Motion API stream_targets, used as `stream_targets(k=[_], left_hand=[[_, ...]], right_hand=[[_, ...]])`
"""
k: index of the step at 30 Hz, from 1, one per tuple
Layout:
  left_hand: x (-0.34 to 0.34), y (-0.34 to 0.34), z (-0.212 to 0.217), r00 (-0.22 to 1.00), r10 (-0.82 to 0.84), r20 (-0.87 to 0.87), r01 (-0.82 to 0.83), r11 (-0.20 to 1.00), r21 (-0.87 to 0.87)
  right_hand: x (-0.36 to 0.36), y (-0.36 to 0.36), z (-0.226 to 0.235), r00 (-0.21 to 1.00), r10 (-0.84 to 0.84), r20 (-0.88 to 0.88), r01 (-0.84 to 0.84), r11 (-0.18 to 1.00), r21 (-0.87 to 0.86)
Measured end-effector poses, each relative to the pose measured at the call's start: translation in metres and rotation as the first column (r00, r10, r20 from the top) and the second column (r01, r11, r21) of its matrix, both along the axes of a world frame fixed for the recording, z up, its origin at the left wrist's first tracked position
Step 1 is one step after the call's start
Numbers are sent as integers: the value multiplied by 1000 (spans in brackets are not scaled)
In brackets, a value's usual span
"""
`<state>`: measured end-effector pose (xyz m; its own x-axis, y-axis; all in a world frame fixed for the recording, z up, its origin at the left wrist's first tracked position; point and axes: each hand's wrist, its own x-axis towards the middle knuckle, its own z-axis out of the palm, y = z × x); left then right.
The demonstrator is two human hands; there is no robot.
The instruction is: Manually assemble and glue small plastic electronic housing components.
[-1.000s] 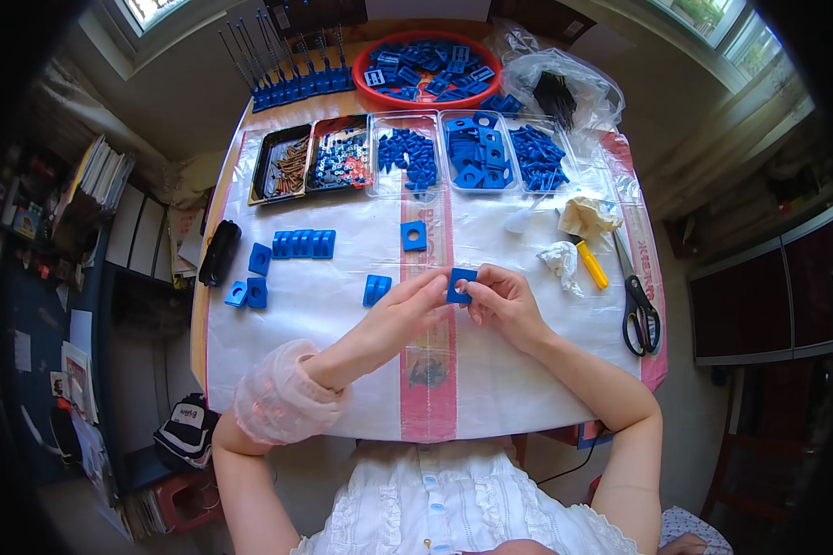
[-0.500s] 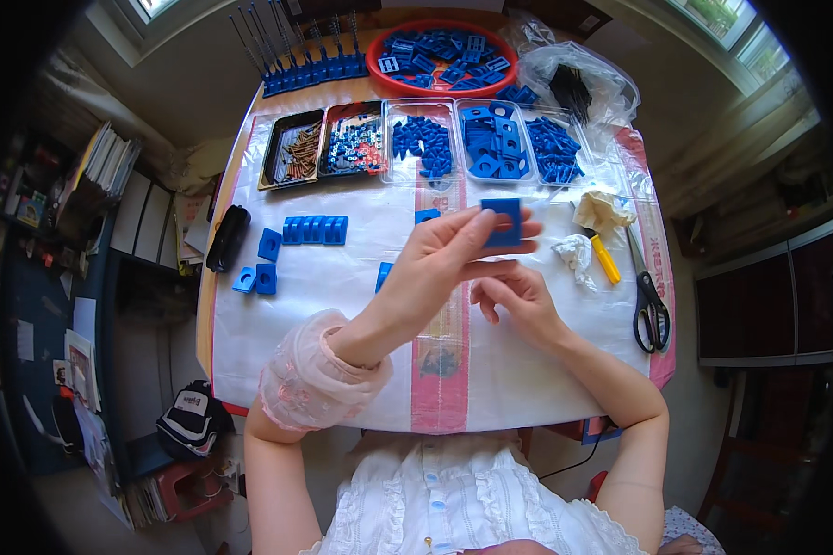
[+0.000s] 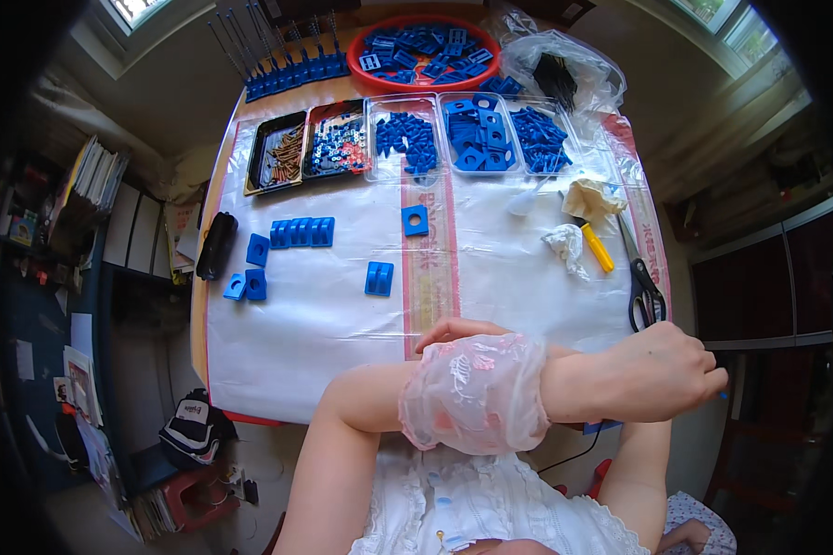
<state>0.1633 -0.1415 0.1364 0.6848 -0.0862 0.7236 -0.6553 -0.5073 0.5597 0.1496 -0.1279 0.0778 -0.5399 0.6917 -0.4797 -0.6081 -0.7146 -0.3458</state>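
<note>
The left hand (image 3: 662, 370) reaches across past the table's (image 3: 324, 324) right edge, curled shut on something unseen, scissors (image 3: 643, 282) just beyond it, while the right hand (image 3: 458, 330) lies mostly hidden beneath the forearm.

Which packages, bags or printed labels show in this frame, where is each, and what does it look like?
Clear plastic bag: far right of table, crumpled, holding dark parts.
Three clear plastic tubs: far edge, rectangular, filled with blue parts.
Two black trays: left of the tubs, holding brown and mixed small parts.
Pink printed strip: down the middle of the white table cover; writing not described.
No screens or signs visible.
</note>
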Motion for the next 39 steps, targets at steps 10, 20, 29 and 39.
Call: stream_targets(k=[10, 20, 29, 39], left_hand=[[5, 30, 9, 914, 220, 340, -315, 915, 254], [17, -7, 41, 794, -607, 25, 256, 297, -920], [-29, 82, -2, 899, -295, -325, -112, 562, -820], [-154, 141, -94, 761, -399, -512, -526, 83, -846]], right_hand=[[6, -7, -41, 997, -79, 0, 78, 995, 68], [26, -27, -36, 785, 18, 619, -399, 779, 484], [21, -7, -50, 690, 73, 720, -567, 672, 476], [55, 22, -61, 481, -664, 573, 55, 675, 736]])
